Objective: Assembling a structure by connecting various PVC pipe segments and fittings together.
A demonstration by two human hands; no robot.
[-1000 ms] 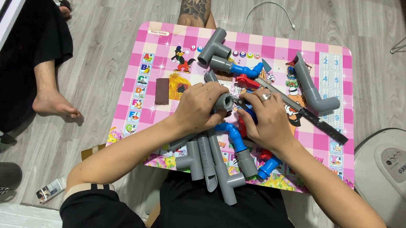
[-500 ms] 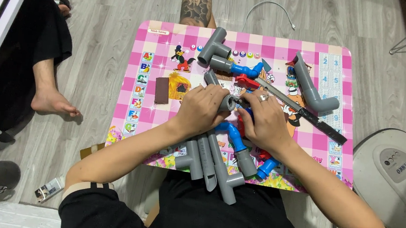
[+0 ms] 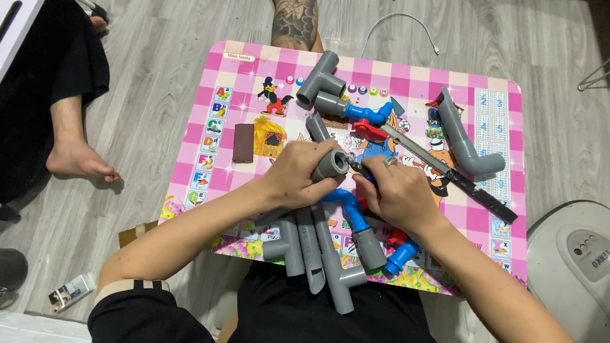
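Note:
My left hand (image 3: 297,172) grips a grey plastic pipe (image 3: 331,166) near its end, held over the middle of a small pink checked table (image 3: 223,74). My right hand (image 3: 397,190), a ring on one finger, closes on a small tool with a dark handle and presses it against the pipe's open end. Under my hands lie several grey pipe lengths (image 3: 312,248) and a blue elbow joined to a grey pipe (image 3: 353,218). What exactly the right hand holds is mostly hidden by its fingers.
On the table: a grey tee fitting (image 3: 321,78), a blue-and-grey joint (image 3: 352,110), a red-handled hacksaw (image 3: 440,166), a grey bent pipe (image 3: 463,144), a brown block (image 3: 244,142). Another person's bare foot (image 3: 75,157) rests at left, a tattooed leg (image 3: 296,6) beyond the table. White appliance (image 3: 592,274) at right.
Both hands stay together at the pipe end with only small shifts. The left hand has turned the pipe slightly; nothing on the table has moved.

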